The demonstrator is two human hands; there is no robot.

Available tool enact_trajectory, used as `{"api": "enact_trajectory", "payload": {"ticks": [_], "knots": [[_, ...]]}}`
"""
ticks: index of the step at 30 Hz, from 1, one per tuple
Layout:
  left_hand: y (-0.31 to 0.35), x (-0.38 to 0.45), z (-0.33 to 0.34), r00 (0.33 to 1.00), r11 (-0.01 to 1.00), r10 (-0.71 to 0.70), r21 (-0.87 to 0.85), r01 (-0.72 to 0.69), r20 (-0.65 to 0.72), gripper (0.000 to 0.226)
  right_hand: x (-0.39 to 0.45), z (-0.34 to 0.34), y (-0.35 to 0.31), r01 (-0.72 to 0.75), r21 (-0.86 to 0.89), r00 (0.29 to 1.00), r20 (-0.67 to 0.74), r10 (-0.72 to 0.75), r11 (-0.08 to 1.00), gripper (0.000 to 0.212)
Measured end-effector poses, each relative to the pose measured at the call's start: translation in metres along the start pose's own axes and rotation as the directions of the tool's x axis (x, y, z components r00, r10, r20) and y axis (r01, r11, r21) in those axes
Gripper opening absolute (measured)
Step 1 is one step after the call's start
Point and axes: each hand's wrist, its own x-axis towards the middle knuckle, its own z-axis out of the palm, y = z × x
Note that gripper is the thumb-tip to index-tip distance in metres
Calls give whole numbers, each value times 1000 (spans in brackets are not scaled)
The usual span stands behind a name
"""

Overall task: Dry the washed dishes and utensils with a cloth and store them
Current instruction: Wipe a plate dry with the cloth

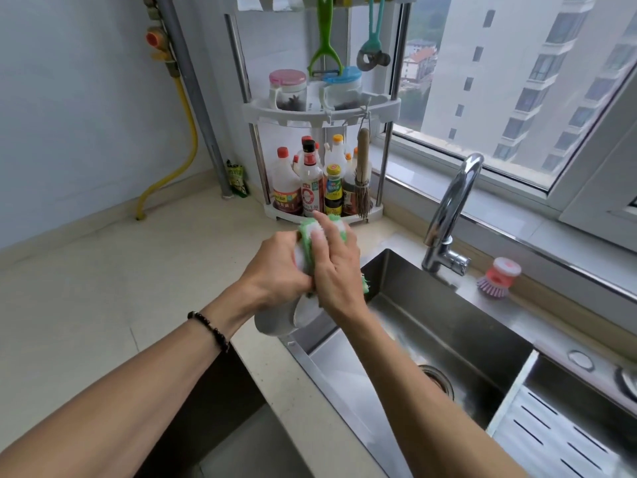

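Head view: a white cup (275, 320) is held over the near-left corner of the sink (448, 326), at the edge of the worktop (103, 288). The left hand (275, 267) is curled round the cup's upper part, a closed grip on the cup, with a bead bracelet (209, 330) seen on that wrist. A green-and-white cloth (306, 236) is wrapped over the top of the cup and is pressed against it by the right hand (336, 267), whose fingers are bent over the cloth, so this grip is closed on the cloth. The cup's grey-white body is seen below both hands, tilted toward the camera.

Behind the sink a chrome tap (455, 201) is mounted. Right of the tap, on the sink's back ledge, a pink dish brush (499, 277) is set. Left of the sink, in the worktop's corner, a rack (320, 112) with bottles (312, 181) and jars is placed.
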Motion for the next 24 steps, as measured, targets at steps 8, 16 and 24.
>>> {"api": "enact_trajectory", "payload": {"ticks": [8, 16, 24], "knots": [[-2, -22, -14, 995, 976, 94, -201, -85, 39, 56, 19, -33, 17, -459, 304, 875, -7, 484, 835, 46], [3, -12, -24, 977, 998, -17, -50, 29, 213, 43, 27, -37, -8, -23, -164, 988, 144, 48, 986, 65], [-3, -6, -16, 999, 998, -30, -55, 32, 39, 42, 3, -5, -16, 92, -169, 995, -18, -96, 981, 46]]}}
